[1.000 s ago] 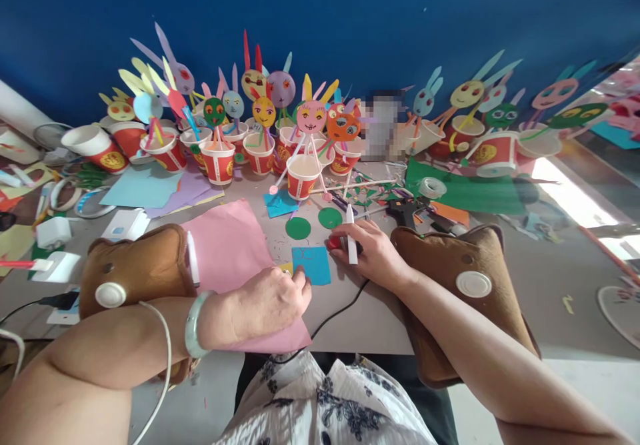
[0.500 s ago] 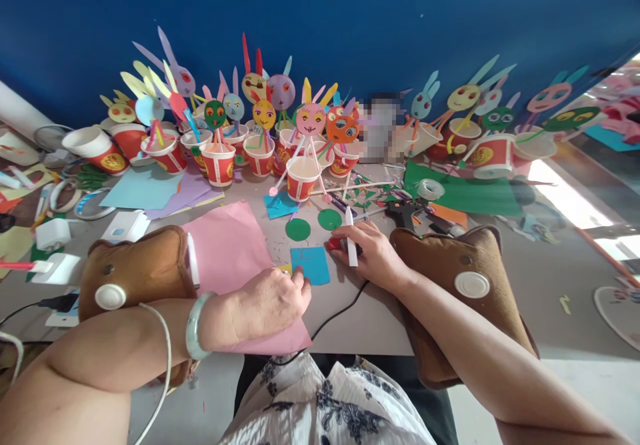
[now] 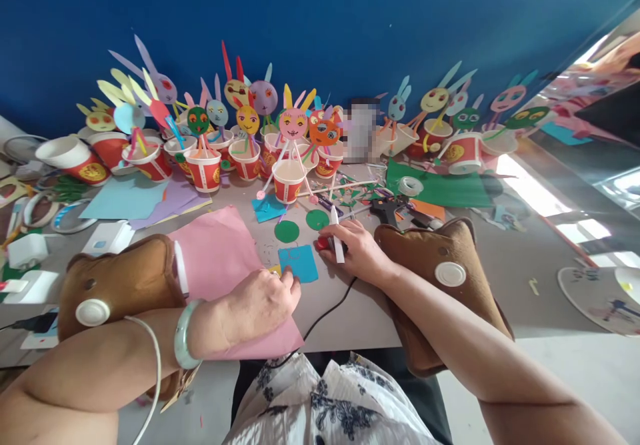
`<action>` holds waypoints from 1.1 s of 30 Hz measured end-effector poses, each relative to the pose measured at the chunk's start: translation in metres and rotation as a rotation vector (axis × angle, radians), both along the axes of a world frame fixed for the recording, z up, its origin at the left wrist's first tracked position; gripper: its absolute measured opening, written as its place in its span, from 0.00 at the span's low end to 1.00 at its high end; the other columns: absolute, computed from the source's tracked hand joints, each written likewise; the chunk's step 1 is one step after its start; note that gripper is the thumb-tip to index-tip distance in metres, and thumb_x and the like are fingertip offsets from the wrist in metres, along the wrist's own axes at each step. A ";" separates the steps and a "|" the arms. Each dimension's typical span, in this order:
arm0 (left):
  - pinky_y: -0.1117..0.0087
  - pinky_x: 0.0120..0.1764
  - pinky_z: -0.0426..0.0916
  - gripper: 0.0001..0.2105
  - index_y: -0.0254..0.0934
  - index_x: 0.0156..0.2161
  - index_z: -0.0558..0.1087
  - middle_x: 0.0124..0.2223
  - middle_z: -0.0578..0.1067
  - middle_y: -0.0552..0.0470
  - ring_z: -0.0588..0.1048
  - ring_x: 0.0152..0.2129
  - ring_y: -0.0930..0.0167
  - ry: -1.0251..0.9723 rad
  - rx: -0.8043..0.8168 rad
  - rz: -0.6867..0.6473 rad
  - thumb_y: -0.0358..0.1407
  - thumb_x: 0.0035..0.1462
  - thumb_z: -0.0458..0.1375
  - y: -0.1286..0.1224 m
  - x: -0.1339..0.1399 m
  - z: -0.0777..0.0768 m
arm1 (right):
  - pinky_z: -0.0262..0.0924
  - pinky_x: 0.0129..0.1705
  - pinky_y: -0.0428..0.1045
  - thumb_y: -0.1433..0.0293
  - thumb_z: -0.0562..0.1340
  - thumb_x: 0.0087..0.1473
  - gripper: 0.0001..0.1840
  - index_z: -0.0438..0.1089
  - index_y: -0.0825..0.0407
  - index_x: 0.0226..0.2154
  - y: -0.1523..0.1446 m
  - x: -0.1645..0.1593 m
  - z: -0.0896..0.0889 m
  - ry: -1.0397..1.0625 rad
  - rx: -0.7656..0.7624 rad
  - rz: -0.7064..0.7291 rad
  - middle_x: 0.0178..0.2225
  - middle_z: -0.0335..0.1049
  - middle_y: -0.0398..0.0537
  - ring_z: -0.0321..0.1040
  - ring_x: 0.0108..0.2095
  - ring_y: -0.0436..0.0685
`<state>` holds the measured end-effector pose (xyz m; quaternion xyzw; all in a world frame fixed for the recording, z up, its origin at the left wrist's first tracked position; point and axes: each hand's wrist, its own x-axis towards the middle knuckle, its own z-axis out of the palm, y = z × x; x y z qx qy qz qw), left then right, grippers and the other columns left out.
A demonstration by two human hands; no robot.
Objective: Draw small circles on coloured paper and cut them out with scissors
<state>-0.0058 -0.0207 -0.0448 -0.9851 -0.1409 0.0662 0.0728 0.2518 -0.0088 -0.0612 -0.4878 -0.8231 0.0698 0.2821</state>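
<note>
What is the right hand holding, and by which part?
The right hand holds a white marker around its middle; whether it also grips the red thing can't be told.

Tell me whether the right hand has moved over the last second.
No, not visibly: against the nearest green paper circle, the right hand keeps its place, to the right and nearer the person. Only the view has shifted.

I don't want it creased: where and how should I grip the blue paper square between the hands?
Likely pinch the blue paper square by its near right corner, coming from the near side: it lies flat, and the left hand overlaps only its near left corner.
</note>
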 end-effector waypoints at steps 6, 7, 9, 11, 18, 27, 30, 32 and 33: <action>0.69 0.24 0.59 0.11 0.32 0.38 0.66 0.33 0.70 0.48 0.71 0.29 0.67 0.023 -0.002 0.004 0.18 0.52 0.51 0.000 0.000 0.002 | 0.61 0.43 0.55 0.67 0.63 0.56 0.08 0.69 0.49 0.40 0.000 0.000 0.001 -0.001 0.008 0.007 0.33 0.77 0.49 0.71 0.35 0.60; 0.69 0.24 0.59 0.10 0.32 0.38 0.66 0.33 0.70 0.48 0.70 0.29 0.67 0.018 0.006 0.004 0.18 0.52 0.52 0.000 0.000 0.001 | 0.61 0.42 0.55 0.66 0.63 0.57 0.08 0.69 0.49 0.40 0.000 -0.001 0.001 -0.004 0.018 0.001 0.33 0.76 0.49 0.70 0.35 0.60; 0.71 0.23 0.58 0.08 0.32 0.38 0.66 0.32 0.70 0.48 0.70 0.27 0.68 0.009 0.017 0.006 0.20 0.54 0.52 0.001 0.000 -0.001 | 0.61 0.42 0.55 0.66 0.62 0.58 0.07 0.69 0.49 0.40 0.000 -0.001 0.002 -0.010 0.046 -0.014 0.32 0.76 0.49 0.70 0.34 0.59; 0.71 0.22 0.58 0.08 0.33 0.37 0.66 0.32 0.70 0.48 0.70 0.26 0.68 -0.010 0.021 -0.007 0.21 0.54 0.52 0.002 0.001 -0.002 | 0.60 0.42 0.54 0.67 0.61 0.58 0.07 0.69 0.49 0.40 0.000 -0.002 0.004 -0.040 0.076 -0.032 0.32 0.76 0.49 0.70 0.34 0.59; 0.69 0.18 0.60 0.10 0.32 0.37 0.69 0.39 0.74 0.42 0.72 0.21 0.70 -0.118 0.040 -0.030 0.20 0.55 0.49 0.005 0.003 -0.006 | 0.52 0.41 0.53 0.73 0.60 0.51 0.08 0.71 0.51 0.36 -0.008 0.001 0.034 -0.449 0.125 -0.223 0.24 0.73 0.48 0.67 0.31 0.60; 0.68 0.20 0.65 0.10 0.31 0.39 0.70 0.35 0.74 0.43 0.75 0.24 0.67 -0.159 0.081 -0.029 0.20 0.55 0.49 0.004 0.005 -0.007 | 0.47 0.37 0.53 0.78 0.60 0.44 0.11 0.72 0.53 0.33 -0.006 0.024 0.039 -0.643 0.027 -0.385 0.21 0.72 0.51 0.65 0.29 0.61; 0.69 0.18 0.65 0.12 0.28 0.44 0.71 0.37 0.75 0.42 0.74 0.21 0.68 -0.127 0.099 -0.008 0.20 0.56 0.50 0.004 0.005 -0.007 | 0.49 0.39 0.53 0.75 0.59 0.51 0.08 0.72 0.54 0.36 -0.010 0.023 0.039 -0.633 0.032 -0.382 0.23 0.74 0.52 0.68 0.32 0.62; 0.69 0.17 0.64 0.13 0.27 0.45 0.71 0.39 0.75 0.39 0.74 0.20 0.69 -0.095 0.110 -0.003 0.21 0.56 0.50 0.004 0.005 -0.008 | 0.51 0.40 0.53 0.71 0.59 0.55 0.09 0.73 0.53 0.38 -0.014 0.026 0.043 -0.599 0.038 -0.386 0.26 0.75 0.52 0.69 0.34 0.61; 0.69 0.17 0.64 0.13 0.27 0.45 0.71 0.40 0.76 0.38 0.74 0.20 0.69 -0.084 0.112 -0.002 0.21 0.56 0.51 0.004 0.004 -0.010 | 0.52 0.40 0.53 0.68 0.59 0.57 0.10 0.73 0.53 0.39 -0.016 0.030 0.045 -0.577 0.042 -0.397 0.26 0.75 0.51 0.69 0.33 0.61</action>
